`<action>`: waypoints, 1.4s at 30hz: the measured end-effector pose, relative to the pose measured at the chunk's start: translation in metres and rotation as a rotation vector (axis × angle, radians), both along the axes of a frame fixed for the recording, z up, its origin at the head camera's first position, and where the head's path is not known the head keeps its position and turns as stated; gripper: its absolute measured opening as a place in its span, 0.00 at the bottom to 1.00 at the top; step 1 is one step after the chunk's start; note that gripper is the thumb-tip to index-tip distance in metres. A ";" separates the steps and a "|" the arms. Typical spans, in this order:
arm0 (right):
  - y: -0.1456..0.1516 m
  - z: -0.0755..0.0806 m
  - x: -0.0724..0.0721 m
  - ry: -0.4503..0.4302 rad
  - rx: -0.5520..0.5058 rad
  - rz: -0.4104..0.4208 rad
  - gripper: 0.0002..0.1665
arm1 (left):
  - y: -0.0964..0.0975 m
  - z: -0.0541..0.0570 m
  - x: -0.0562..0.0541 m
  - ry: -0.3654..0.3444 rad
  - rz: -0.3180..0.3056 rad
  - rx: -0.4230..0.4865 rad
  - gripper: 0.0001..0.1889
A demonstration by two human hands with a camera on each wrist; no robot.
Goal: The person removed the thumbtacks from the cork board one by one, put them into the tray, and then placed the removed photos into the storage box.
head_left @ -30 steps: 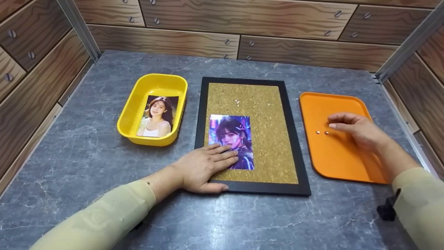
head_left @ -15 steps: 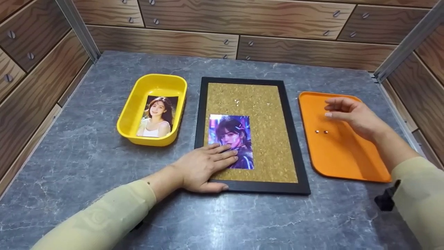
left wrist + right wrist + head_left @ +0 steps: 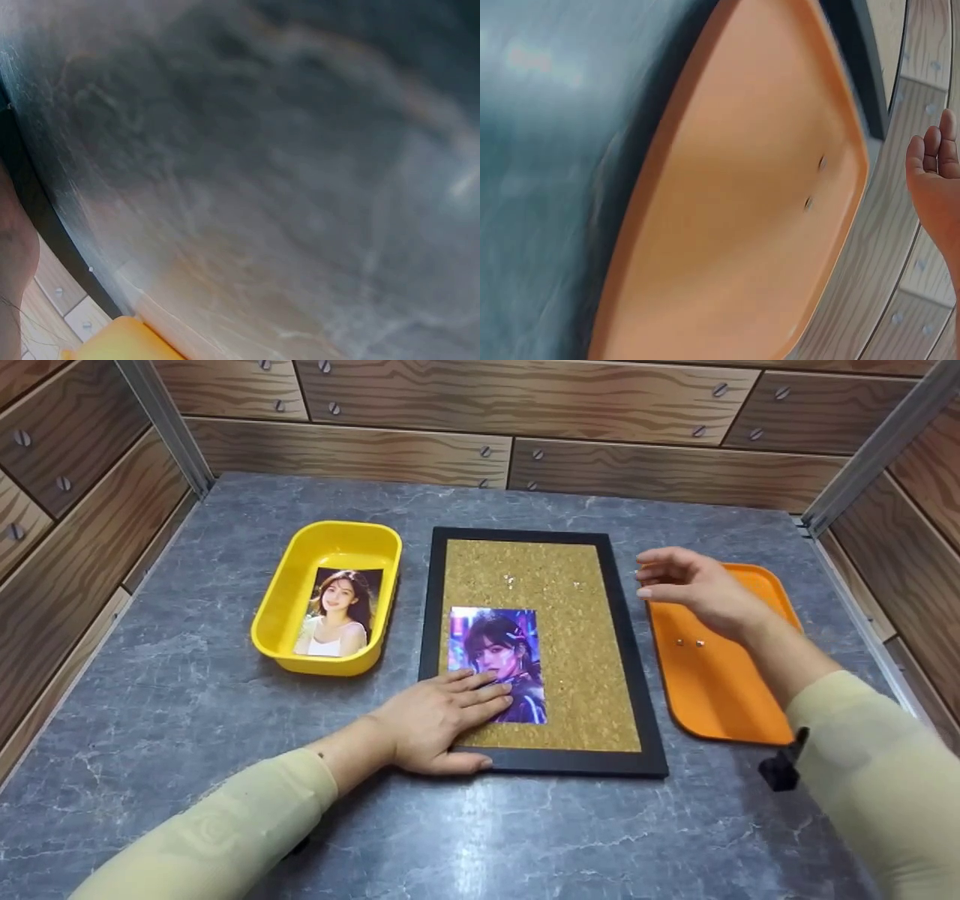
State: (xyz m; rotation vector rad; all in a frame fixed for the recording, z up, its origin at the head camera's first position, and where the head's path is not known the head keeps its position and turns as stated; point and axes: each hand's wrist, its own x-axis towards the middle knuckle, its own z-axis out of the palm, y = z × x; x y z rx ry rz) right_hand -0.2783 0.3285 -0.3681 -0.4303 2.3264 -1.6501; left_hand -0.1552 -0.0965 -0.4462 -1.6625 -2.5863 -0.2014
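My left hand (image 3: 435,724) lies with its fingers straight on the lower left of a purple portrait picture (image 3: 487,641), its thumb on the board's black frame. The picture rests on a framed cork board (image 3: 589,675). My right hand (image 3: 701,589) is raised over the far left corner of an orange tray (image 3: 720,697), thumb and index tips close together; I cannot tell whether something small is between them. Two small shiny pieces (image 3: 690,643) lie on the tray. In the right wrist view, several fingertips (image 3: 932,146) show at the right edge.
A yellow bin (image 3: 274,622) stands left of the board, with a photo (image 3: 341,611) of a person in white inside it. Small glinting bits (image 3: 510,580) show on the cork above the picture. Wood-patterned panels (image 3: 420,457) enclose the back and sides of the grey table (image 3: 150,720).
My right hand has risen from near the small pieces and moved left and away, to the tray's far left corner. The left hand and picture have stayed in place.
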 end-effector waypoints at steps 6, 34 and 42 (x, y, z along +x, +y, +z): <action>-0.027 0.000 -0.003 -0.004 0.010 0.022 0.25 | 0.001 0.001 0.000 -0.004 0.001 -0.007 0.44; -0.087 -0.019 -0.008 -0.038 -0.006 0.065 0.30 | 0.000 0.001 -0.001 -0.007 0.001 -0.008 0.44; -0.100 -0.026 -0.007 -0.051 0.036 0.127 0.34 | 0.000 0.001 -0.001 -0.006 0.002 -0.007 0.44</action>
